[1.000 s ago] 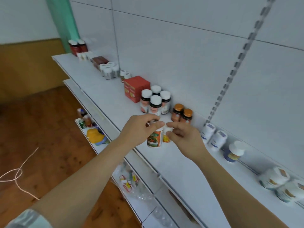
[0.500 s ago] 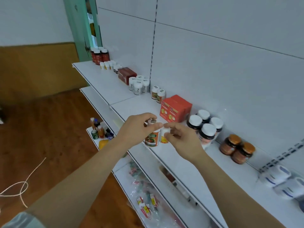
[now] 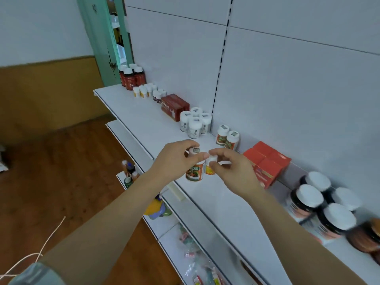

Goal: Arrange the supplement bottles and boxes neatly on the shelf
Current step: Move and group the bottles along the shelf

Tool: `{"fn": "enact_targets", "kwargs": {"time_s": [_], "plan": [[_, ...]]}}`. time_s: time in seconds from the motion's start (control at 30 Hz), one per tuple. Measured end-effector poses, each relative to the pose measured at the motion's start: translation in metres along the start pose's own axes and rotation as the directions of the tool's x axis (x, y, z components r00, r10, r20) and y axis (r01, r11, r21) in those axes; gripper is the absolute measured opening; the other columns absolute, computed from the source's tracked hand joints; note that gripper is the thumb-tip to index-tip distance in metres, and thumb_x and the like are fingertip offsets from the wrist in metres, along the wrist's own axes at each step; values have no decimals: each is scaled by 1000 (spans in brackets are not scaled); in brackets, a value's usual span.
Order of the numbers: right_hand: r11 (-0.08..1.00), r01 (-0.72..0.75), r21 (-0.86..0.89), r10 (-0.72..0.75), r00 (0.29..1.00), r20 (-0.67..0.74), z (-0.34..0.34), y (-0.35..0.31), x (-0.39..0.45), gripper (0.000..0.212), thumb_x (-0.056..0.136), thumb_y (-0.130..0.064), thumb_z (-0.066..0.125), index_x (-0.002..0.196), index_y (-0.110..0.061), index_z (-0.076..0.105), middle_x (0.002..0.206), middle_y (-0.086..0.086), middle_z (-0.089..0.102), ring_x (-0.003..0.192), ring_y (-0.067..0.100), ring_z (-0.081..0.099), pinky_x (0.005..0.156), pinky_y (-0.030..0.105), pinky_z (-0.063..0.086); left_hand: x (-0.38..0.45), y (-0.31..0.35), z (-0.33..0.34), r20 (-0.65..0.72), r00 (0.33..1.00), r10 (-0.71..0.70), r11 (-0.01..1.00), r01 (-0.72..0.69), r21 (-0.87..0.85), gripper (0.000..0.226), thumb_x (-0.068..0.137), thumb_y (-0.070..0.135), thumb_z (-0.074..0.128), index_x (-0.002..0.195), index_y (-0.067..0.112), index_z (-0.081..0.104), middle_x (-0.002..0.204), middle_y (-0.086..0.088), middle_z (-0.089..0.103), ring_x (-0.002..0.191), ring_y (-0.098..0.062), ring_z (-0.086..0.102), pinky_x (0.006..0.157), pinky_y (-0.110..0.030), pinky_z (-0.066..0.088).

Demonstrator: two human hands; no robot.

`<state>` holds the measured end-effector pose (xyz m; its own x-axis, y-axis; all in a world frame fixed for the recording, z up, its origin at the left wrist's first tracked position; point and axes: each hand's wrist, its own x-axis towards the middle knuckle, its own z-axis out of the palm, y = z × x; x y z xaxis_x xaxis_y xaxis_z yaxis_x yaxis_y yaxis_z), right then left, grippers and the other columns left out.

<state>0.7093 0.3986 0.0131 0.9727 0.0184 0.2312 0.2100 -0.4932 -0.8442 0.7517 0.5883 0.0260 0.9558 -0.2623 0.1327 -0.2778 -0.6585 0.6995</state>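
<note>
Two hands over white shelf (image 3: 144, 128), left hand (image 3: 174, 159) gripping green-labelled bottle (image 3: 195, 170), right hand (image 3: 234, 171) pinching small yellow-labelled bottle (image 3: 210, 165).

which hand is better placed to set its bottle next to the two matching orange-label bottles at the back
Left, probably. The left hand grips the larger orange-label bottle, which looks like the pair by the back panel. The right hand pinches a smaller yellow-label bottle that doesn't match.

Amber jars (image 3: 368, 237) blurred, cut off at right edge.
</note>
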Motion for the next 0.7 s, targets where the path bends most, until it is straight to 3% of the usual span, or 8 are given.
{"fn": "enact_targets", "kwargs": {"time_s": [0.1,0.23,0.4,0.53,0.63,0.7], "plan": [[1000,-18,10,18,1000,-17,9,1,40,23,88,-15,68,110,-23,70,85,-22,62,86,3,65,65,7,44,37,-11,-13,4,1000,-13,1000,13,21,49,83,62,61,119,30,63,115,9,67,93,-6,59,80,-21,49],[999,-37,-6,37,998,-43,21,3,83,24,88,-15,69,111,-21,70,85,-24,61,86,6,66,65,6,43,78,-29,-26,3,1000,1,1000,-1,-23,48,82,62,63,116,29,65,111,10,68,92,-5,61,80,-23,52],[995,-98,-34,95,991,-90,32,8,117,24,88,-14,69,111,-20,70,85,-24,61,77,-6,62,66,5,44,122,-47,-33,41,998,51,998,-49,-51,45,81,61,64,113,29,66,108,9,67,92,-7,61,80,-25,52],[980,-168,-109,145,971,-190,36,10,127,26,88,-13,67,112,-22,69,91,-15,66,77,-7,61,66,6,44,156,-54,-30,122,984,132,990,-126,-57,43,80,60,67,110,30,67,97,9,68,86,-8,62,78,-31,54],[953,-238,-188,175,938,-299,33,15,124,29,86,-12,67,111,-26,69,96,-11,68,82,2,65,77,20,53,175,-50,-23,230,951,207,977,-191,-91,36,79,59,69,101,30,67,84,10,67,78,-3,62,72,-31,54],[926,-284,-247,174,905,-387,29,16,116,31,84,-10,68,111,-24,69,101,-7,68,82,2,65,78,13,50,184,-45,-15,291,919,266,964,-249,-96,36,78,59,70,98,30,66,83,11,67,79,-3,62,72,-33,54]]}}
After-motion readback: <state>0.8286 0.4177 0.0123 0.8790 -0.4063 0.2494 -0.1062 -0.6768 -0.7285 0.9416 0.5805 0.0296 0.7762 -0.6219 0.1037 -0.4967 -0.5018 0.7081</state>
